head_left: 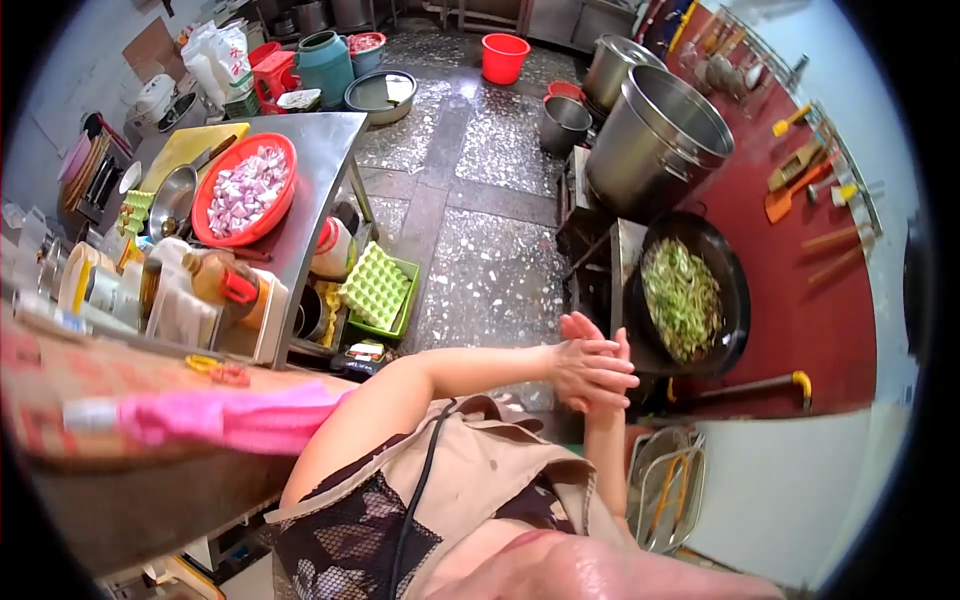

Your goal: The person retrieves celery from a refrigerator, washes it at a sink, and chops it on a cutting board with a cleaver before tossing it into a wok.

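Note:
My left hand [594, 374] lies across my right hand [582, 327], the two touching palm to palm at centre right. The left fingers are stretched out with small gaps, and some right fingertips show above and behind them. Nothing can be seen between the hands; part of the right hand is hidden. Nearest to them, on the right, a black wok [738, 300] holds chopped green vegetables [683, 300]. Beyond the wok stands a tall steel pot [640, 150].
At left, a metal table [335, 135] bears a red basin [288, 205] of chopped onion. A pink cloth [240, 418] lies on a nearer surface. Green egg trays [378, 288] sit low beside the table. A red bucket [505, 60] stands on the floor ahead.

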### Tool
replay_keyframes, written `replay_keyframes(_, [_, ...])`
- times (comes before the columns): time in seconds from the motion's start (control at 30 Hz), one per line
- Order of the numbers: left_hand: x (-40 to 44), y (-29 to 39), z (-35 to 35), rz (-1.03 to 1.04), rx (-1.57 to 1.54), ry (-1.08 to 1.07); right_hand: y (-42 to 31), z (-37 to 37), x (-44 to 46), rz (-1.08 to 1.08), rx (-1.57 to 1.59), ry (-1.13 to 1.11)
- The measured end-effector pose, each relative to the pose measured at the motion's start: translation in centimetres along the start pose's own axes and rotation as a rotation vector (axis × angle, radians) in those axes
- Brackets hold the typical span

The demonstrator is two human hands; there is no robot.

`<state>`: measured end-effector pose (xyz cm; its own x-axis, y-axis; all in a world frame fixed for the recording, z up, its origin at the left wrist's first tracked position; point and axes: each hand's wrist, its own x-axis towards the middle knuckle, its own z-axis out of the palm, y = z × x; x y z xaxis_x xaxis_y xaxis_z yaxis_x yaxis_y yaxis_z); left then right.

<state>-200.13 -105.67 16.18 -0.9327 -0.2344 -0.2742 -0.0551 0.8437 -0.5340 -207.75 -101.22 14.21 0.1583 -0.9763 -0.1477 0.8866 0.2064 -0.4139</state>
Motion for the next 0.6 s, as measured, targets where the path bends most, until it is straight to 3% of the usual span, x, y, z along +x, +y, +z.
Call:
replay_keyframes(0.03, [2.1,-0.8,-1.4,-0.114,0.449,-0.561,-1.4,-1.5,1.9,0.074,0.279,-0.146])
replay_keyframes(0.07, [3.8,-2.3,-0.6,-0.339,0.568,-0.742,-2.2,-0.3,4.1,0.104,0.274,-0.154])
replay_keyframes(0.1, [5.5,-3.7,0.1,-0.554,0.740,-0.982,-3.0,2.3,6.0,-0.015,0.045,-0.056])
replay_keyframes(0.13, [6.5,-6.6,2.5,-0.569,0.713,-1.027,-3.8,4.3,8.1,-0.128,-0.185,0.031])
replay_keyframes(0.17, [7.3,-10.0,6.1,-0.405,0.536,-0.365,-4.5,4.9,10.5,-0.125,-0.079,0.087])
replay_keyframes(0.23, [6.9,-17.6,16.2,0.188,-0.295,1.344,-6.4,3.6,15.0,-0.087,0.000,-0.004])
replay_keyframes(0.3, [6.8,-23.3,21.4,0.004,-0.385,1.335,-9.3,0.8,20.2,0.010,0.074,-0.072])
replay_keyframes(0.33, [5.5,-26.6,23.8,-0.103,-0.456,1.143,-10.8,3.3,22.8,0.094,-0.066,0.117])
replay_keyframes(0.37, [4.9,-30.2,26.8,-0.286,-1.028,0.681,-12.8,2.1,26.0,0.170,0.022,-0.071])
replay_keyframes(0.4, [6.0,-29.8,37.0,-0.749,-0.728,0.710,-15.1,0.3,29.6,0.246,0.127,-0.259])
replay_keyframes(0.43, [1.4,-32.2,36.7,-1.222,-0.782,0.247,-17.2,-0.9,33.0,0.241,0.142,-0.268])
replay_keyframes(0.47, [-1.1,-33.0,39.2,-1.711,-0.946,0.384,-19.1,-1.4,37.0,0.238,0.155,-0.282])
replay_keyframes(0.5, [-4.7,-34.1,44.6,-2.258,-1.221,0.687,-20.2,-0.5,40.8,0.201,0.092,-0.210])
replay_keyframes(0.53, [-10.1,-33.5,46.8,-2.449,-1.495,0.987,-21.1,-0.1,44.7,0.171,0.064,-0.046])
replay_keyframes(0.57, [-15.6,-33.0,48.7,-2.646,-1.667,1.586,-21.1,0.7,48.5,0.198,0.059,-0.051])
replay_keyframes(0.6, [-20.9,-32.6,50.3,-2.821,-1.565,2.183,-20.6,2.0,52.6,0.225,0.052,-0.057])
